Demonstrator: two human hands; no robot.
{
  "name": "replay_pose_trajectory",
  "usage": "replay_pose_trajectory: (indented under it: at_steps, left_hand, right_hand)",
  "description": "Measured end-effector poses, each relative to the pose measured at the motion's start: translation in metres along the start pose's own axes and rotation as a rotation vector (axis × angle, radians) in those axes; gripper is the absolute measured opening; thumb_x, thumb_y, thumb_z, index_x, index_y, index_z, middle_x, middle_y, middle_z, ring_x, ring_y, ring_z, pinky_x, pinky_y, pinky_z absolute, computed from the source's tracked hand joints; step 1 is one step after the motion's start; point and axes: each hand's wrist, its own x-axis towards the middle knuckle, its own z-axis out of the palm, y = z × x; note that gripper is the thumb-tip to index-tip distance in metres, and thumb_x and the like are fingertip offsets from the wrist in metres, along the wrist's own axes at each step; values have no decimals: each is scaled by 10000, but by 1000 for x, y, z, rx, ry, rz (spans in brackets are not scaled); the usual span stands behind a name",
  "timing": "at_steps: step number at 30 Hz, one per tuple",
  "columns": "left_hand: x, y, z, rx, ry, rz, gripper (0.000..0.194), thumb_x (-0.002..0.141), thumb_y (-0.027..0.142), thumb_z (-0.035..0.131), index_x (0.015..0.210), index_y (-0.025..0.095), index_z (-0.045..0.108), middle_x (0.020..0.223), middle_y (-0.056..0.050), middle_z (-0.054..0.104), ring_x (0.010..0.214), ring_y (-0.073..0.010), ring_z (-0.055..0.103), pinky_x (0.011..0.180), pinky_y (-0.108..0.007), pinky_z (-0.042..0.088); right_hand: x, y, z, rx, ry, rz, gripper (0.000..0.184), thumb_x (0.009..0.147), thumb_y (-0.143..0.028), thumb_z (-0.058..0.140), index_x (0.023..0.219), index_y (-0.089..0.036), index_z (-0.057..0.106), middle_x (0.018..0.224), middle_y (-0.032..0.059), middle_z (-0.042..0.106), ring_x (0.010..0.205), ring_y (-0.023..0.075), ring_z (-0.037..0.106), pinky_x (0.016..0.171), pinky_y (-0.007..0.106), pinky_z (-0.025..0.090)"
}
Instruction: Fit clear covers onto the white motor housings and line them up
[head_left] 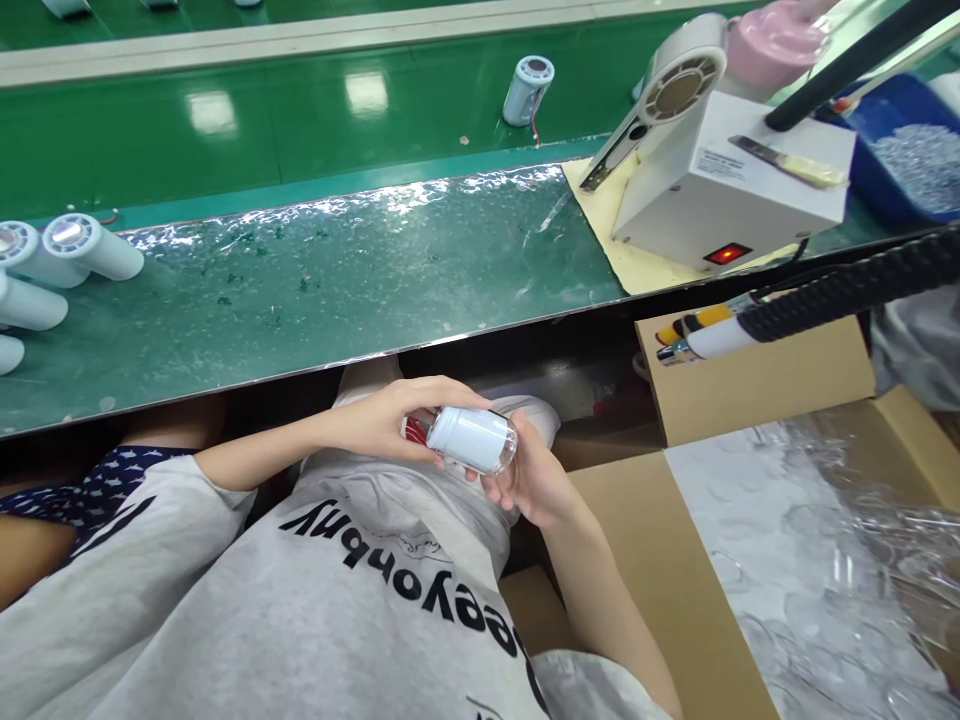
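Observation:
Above my lap, in front of the bench edge, a light blue cylinder (469, 438) lies tilted between my hands. A clear plastic cover (511, 446) surrounds its right end, and red wires (415, 430) show at its left end. My left hand (390, 418) is closed around the wire end, thumb and fingers on opposite sides. At the clear end, my right hand (536, 478) grips the cover with curled fingers, partly hidden behind it.
Similar cylinders (94, 247) lie on the bench at left; another cylinder (528, 92) stands on the green belt. A white machine (739, 190) with a lit red switch is at right, near a hanging screwdriver (705, 340). Clear covers fill a cardboard box (660, 560). A person's leg (45, 550) is beside me.

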Motion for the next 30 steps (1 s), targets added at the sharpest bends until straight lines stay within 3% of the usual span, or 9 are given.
replay_pose_trajectory:
  at_steps: [4,6,8,10,12,14,19,25,30]
  left_hand:
    - [-1,8,4,-44,56,-130,646,807,299,809,1418,260,601,1421,-131,620,1219,-263,653,867,-307,591]
    - [-2,10,5,-115,75,-190,665,797,297,817,1420,252,590,1389,-126,634,1148,-245,683,828,-296,593]
    - [-3,10,5,-191,76,-245,696,795,306,824,1438,244,564,1304,-115,673,1039,-214,712,788,-284,590]
    - [-3,9,5,-237,64,-294,718,808,333,820,1462,239,538,1210,-100,706,924,-182,720,739,-267,580]
    - [-3,8,4,-248,53,-319,737,817,365,817,1482,243,524,1169,-92,720,864,-170,721,713,-264,574]
    - [-3,7,4,-228,39,-305,777,793,377,842,1492,254,527,1221,-104,717,912,-195,732,756,-289,586]
    - [0,6,2,-220,-15,-169,767,761,310,877,1467,287,579,1512,-128,573,1302,-289,622,1000,-366,561]
    - [-5,-4,3,-372,-20,-242,813,782,292,863,1518,263,519,1401,-128,654,1130,-245,704,935,-353,576]
    - [-4,-9,14,-492,-83,-324,852,801,297,838,1559,284,451,1461,-128,615,1191,-244,675,967,-358,558]
  right_hand:
    - [1,9,-6,-80,-62,-31,838,781,-962,425,926,-167,650,574,45,656,355,133,544,292,208,390]
    - [0,14,-10,-208,38,-252,820,793,-942,456,1083,-194,629,793,86,738,533,183,676,423,262,546]
    - [-2,17,-14,-417,168,-583,776,777,-842,647,1279,-256,565,1216,141,720,925,262,760,745,387,665]
    - [-5,18,-18,-675,225,-866,641,809,-616,800,1329,-328,560,1478,119,581,1262,311,654,1034,506,583]
    - [-7,17,-22,-879,212,-978,396,888,-396,781,1255,-354,637,1475,85,597,1340,316,606,1122,564,513]
    - [-10,16,-24,-909,201,-951,338,908,-344,758,1237,-345,677,1408,85,655,1309,318,634,1106,564,532]
    - [-11,18,-21,-498,119,-716,583,853,-563,785,1368,-332,641,1345,85,703,1168,287,715,929,424,644]
    - [-16,22,-23,-503,155,-659,511,768,-442,893,1255,-387,745,1321,37,729,1249,295,676,922,382,653]
    - [-16,26,-13,-501,195,-571,570,779,-534,856,1302,-344,730,1288,50,739,1143,296,720,901,398,655]
